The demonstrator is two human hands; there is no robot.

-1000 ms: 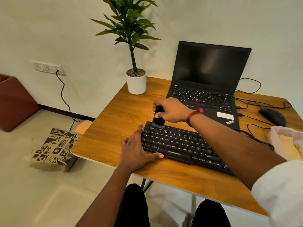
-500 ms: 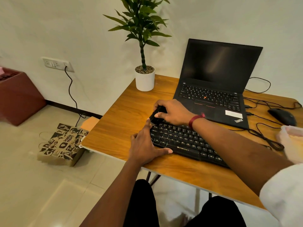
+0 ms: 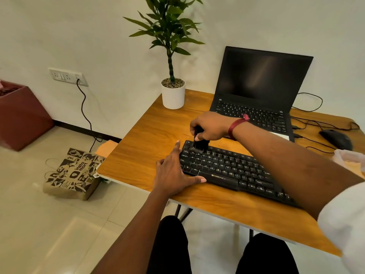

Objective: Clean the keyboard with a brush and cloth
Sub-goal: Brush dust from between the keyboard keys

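Kbd (image 3: 233,169) black w/ white legends, brush (image 3: 199,144) black too. Table (image 3: 154,139) orange-brown wood grain. Laptop (image 3: 262,80) & mouse (image 3: 335,138) black. Pot (image 3: 173,97) white, leaves (image 3: 167,26) green. My wristband (image 3: 236,125) red, sleeve (image 3: 343,220) white. Floor bag (image 3: 73,173) tan w/ black print.

view: head, wide-angle | from: worn on the person's head, above the near edge of the surface (image 3: 150,139) | facing: forward and down at the keyboard (image 3: 233,171) | range: near | frame: floor (image 3: 39,224) left of keyboard, wall (image 3: 98,36) behind it
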